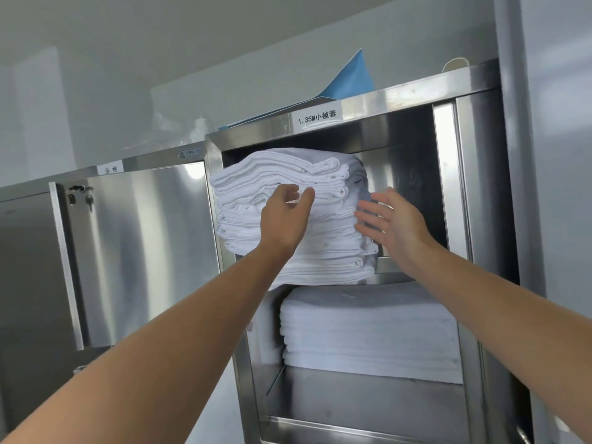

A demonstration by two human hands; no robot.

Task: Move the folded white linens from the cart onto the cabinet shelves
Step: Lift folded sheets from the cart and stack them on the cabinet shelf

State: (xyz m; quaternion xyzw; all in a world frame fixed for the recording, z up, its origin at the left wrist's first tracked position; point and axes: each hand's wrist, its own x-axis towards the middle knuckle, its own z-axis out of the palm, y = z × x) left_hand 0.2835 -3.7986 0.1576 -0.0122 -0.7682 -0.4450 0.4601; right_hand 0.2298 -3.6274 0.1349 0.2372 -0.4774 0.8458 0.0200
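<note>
Fingers, left hand [283,216]: curled against the front of the upper linen stack [288,216] at frame centre, thumb and forefinger close on a fold edge; whether they actually pinch it, I cannot tell.
Fingers, right hand [392,222]: straight and spread, released, flat against the stack's right side.
Upper linen stack: folded white, on the cabinet's top shelf, overhanging the shelf's front edge.
Lower linen stack [368,331]: neat, on the shelf below, lower centre-right.
Cabinet [480,193]: stainless steel, open-fronted, labelled strip [317,117] above the top shelf.
Blue sheet [350,78]: lying on the cabinet top, upper centre.
Door [141,245]: steel, at left, keys [89,200] hanging from its lock.
</note>
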